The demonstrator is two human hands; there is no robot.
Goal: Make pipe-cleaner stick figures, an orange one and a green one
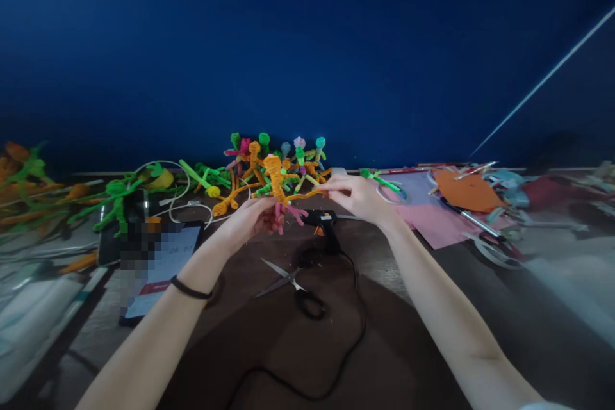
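A fuzzy orange pipe-cleaner figure with pink legs stands upright between my hands above the table. My left hand is closed on its lower body, near the pink legs. With thumb and fingertips, my right hand pinches the end of the figure's outstretched orange arm. Just below the hands lies a black glue gun with an orange trigger. Nearer to me, scissors with black handles rest with their blades apart.
Several colourful pipe-cleaner figures cluster against the blue wall. At left are a phone, a green figure and white cables. Pink paper, orange paper and pens lie at right. The gun's black cord curls across the front.
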